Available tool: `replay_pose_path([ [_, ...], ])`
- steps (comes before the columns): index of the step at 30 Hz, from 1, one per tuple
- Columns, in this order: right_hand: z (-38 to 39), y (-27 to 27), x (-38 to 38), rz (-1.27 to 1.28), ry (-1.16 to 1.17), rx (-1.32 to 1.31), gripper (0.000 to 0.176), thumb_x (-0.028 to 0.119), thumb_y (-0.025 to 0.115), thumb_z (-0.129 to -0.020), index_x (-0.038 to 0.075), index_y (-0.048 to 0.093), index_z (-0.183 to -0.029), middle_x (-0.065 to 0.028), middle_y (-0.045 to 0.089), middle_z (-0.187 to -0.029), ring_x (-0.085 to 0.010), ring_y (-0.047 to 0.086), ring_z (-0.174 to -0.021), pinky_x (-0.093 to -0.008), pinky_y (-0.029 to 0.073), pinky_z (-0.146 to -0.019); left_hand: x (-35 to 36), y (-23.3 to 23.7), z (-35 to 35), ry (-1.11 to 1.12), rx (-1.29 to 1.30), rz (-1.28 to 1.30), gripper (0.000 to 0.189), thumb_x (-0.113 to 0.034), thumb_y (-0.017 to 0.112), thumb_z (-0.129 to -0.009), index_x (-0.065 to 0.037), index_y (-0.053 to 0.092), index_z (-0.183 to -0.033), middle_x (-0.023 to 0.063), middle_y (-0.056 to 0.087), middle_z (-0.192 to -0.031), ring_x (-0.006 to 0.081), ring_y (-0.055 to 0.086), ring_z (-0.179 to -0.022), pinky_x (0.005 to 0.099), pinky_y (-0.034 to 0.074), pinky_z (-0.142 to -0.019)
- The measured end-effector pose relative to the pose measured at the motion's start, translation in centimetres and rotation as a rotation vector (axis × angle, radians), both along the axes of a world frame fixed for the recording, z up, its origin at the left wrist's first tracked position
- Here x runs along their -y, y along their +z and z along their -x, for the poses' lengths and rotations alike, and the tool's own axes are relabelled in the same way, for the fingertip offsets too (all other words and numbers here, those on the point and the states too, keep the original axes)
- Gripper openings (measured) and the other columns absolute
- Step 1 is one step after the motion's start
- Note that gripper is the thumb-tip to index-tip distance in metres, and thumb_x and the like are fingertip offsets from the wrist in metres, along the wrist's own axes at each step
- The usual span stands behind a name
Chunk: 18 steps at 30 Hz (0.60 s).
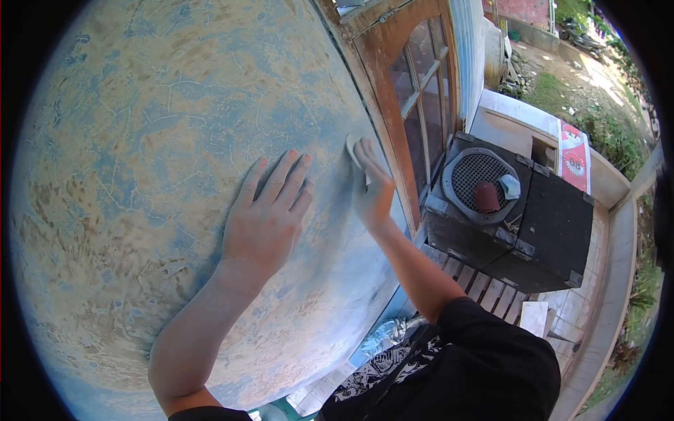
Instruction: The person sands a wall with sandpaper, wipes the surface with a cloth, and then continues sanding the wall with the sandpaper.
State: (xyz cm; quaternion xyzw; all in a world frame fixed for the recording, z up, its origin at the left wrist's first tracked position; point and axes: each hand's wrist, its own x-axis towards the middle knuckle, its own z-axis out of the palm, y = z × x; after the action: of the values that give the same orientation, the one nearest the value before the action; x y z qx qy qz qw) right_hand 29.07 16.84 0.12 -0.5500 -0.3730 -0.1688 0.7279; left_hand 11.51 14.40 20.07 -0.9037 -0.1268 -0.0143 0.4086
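Observation:
My left hand [270,210] lies flat against the patchy blue and tan wall [161,133], fingers spread and holding nothing. Pale dust coats that hand and its forearm. To its right, near the wooden door frame, my right hand [374,184] is closed round a thin, pale, curled piece of sandpaper [352,151]. The sandpaper is pressed to the wall, and its working face is hidden. Fine cracks and worn brownish patches run over the wall's surface.
A wooden door with glass panes [414,84] stands right of the wall. Beside it, a black speaker box [540,224] bears a reddish-brown roll [486,197] and a crumpled light-blue piece [510,186]. A slatted wooden bench [477,286] is below; a low ledge [618,259] edges the porch.

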Motion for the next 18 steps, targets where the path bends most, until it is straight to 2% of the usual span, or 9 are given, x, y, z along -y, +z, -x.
replay_pose_path([
  [4, 6.6, -1.7, 3.6, 0.034, 0.256, 0.103, 0.045, -0.009, 0.061, -0.09, 0.009, 0.071, -0.13, -0.0139, 0.063, -0.142, -0.0297, 0.058, -0.135, -0.0406, 0.053, -0.109, -0.2, 0.0, 0.1, -0.006, 0.013, 0.028, 0.04, -0.028, 0.063, -0.095, -0.018, 0.066, -0.134, 0.002, 0.045, -0.16, 0.0202, 0.034, -0.152, 0.0473, 0.023, -0.127],
  [5, 6.6, -2.4, 3.4, 0.035, 0.256, 0.102, 0.045, -0.009, 0.061, -0.09, 0.009, 0.071, -0.13, -0.0139, 0.063, -0.142, -0.0297, 0.058, -0.135, -0.0406, 0.053, -0.109, -0.1, -0.1, 0.2, -0.007, 0.015, 0.031, 0.04, -0.028, 0.064, -0.095, -0.018, 0.066, -0.133, 0.002, 0.046, -0.16, 0.0202, 0.035, -0.152, 0.0472, 0.023, -0.127],
  [7, 6.5, -4.3, 2.9, 0.013, 0.209, 0.31, 0.046, -0.009, 0.061, -0.089, 0.011, 0.072, -0.13, -0.0124, 0.063, -0.142, -0.0294, 0.059, -0.134, -0.0399, 0.054, -0.109, -0.1, -0.1, 0.3, -0.007, 0.008, 0.028, 0.039, -0.027, 0.063, -0.095, -0.018, 0.067, -0.132, 0.0019, 0.046, -0.16, 0.0201, 0.035, -0.152, 0.0471, 0.023, -0.127],
  [8, 5.1, -4.7, 1.9, -0.019, 0.178, 0.302, 0.044, -0.008, 0.064, -0.089, 0.009, 0.072, -0.129, -0.0128, 0.064, -0.141, -0.0306, 0.059, -0.133, -0.0392, 0.055, -0.107, 0.0, 0.0, 0.4, -0.005, 0.008, 0.027, 0.038, -0.027, 0.063, -0.095, -0.018, 0.067, -0.132, 0.0018, 0.046, -0.159, 0.0201, 0.035, -0.152, 0.0469, 0.024, -0.127],
  [10, 1.9, -3.9, 0.0, 0.018, 0.015, 0.114, 0.043, -0.007, 0.064, -0.09, 0.008, 0.072, -0.129, -0.0148, 0.065, -0.139, -0.0308, 0.06, -0.132, -0.0379, 0.055, -0.107, 0.1, 0.1, 0.4, -0.008, 0.004, 0.014, 0.037, -0.027, 0.063, -0.095, -0.018, 0.067, -0.131, 0.0017, 0.047, -0.159, 0.0197, 0.035, -0.152, 0.0465, 0.024, -0.127],
  [11, 0.4, -3.2, -0.7, 0.021, 0.018, 0.114, 0.043, -0.007, 0.064, -0.09, 0.008, 0.072, -0.129, -0.0148, 0.065, -0.139, -0.0308, 0.06, -0.132, -0.0379, 0.055, -0.107, 0.1, 0.1, 0.5, -0.01, 0.004, 0.004, 0.036, -0.026, 0.063, -0.095, -0.018, 0.068, -0.13, 0.0016, 0.047, -0.159, 0.0193, 0.036, -0.151, 0.0462, 0.025, -0.127],
  [13, -1.6, -1.2, -1.3, -0.045, -0.06, -0.087, 0.043, -0.009, 0.061, -0.092, 0.008, 0.072, -0.13, -0.017, 0.066, -0.137, -0.0302, 0.062, -0.131, -0.0358, 0.053, -0.107, 0.1, 0.0, 0.6, -0.011, 0.004, 0.007, 0.036, -0.027, 0.063, -0.096, -0.018, 0.068, -0.13, 0.0015, 0.047, -0.159, 0.0189, 0.036, -0.151, 0.0458, 0.026, -0.126],
  [17, 3.2, -0.4, 0.8, -0.065, 0.001, -0.006, 0.044, -0.012, 0.058, -0.092, 0.007, 0.072, -0.129, -0.0176, 0.066, -0.136, -0.0306, 0.062, -0.13, -0.0357, 0.052, -0.108, 0.0, 0.4, 0.6, -0.008, 0.006, 0.016, 0.035, -0.028, 0.063, -0.096, -0.018, 0.067, -0.129, 0.0014, 0.048, -0.158, 0.0182, 0.037, -0.15, 0.0454, 0.027, -0.126],
  [18, 5.0, -1.3, 2.1, -0.06, 0.111, 0.049, 0.043, -0.012, 0.058, -0.092, 0.006, 0.071, -0.129, -0.0176, 0.066, -0.136, -0.0312, 0.062, -0.13, -0.0366, 0.052, -0.108, -0.1, 0.3, 0.6, -0.002, 0.008, 0.018, 0.035, -0.028, 0.063, -0.096, -0.018, 0.067, -0.129, 0.0014, 0.048, -0.158, 0.0182, 0.037, -0.15, 0.0454, 0.027, -0.126],
])
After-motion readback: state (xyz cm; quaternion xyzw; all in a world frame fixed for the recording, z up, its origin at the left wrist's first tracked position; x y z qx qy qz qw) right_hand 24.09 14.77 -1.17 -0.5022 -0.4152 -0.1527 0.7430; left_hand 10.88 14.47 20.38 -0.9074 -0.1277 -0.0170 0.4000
